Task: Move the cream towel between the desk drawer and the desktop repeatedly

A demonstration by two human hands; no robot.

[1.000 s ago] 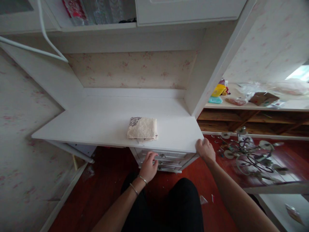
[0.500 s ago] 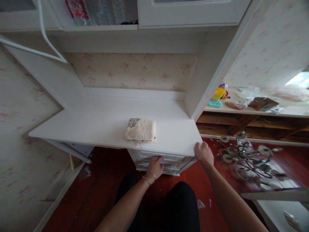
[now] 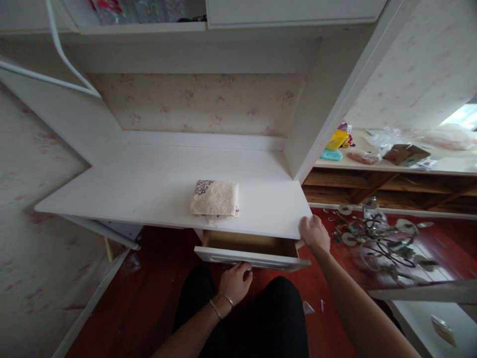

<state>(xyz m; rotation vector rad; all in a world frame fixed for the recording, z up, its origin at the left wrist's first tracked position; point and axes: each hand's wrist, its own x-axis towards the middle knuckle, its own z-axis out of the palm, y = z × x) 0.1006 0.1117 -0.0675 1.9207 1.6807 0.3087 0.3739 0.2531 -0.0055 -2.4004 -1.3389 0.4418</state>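
Observation:
My left hand [image 3: 236, 283], with thin bracelets on its wrist, has its fingers curled at the front of a white drawer [image 3: 257, 259]. The drawer handle is mostly hidden under those fingers. Pulled partway out below the desk top, the drawer shows a bare wooden inside. At the right front corner of the white desk [image 3: 156, 191], my right hand [image 3: 315, 232] grips the edge. A folded beige cloth [image 3: 216, 199] with a dark pattern lies on the desk near its front, above the drawer and touched by neither hand.
A white cabinet [image 3: 298, 12] hangs overhead, and a white bent rod [image 3: 55, 44] juts in at upper left. To the right, a chandelier [image 3: 391, 243] lies on the red floor before a low wooden shelf [image 3: 343, 178]. My knees are under the drawer.
The drawer has come out from under the desk, toward me, with my left hand moving back along with it. My right hand stays on the desk corner.

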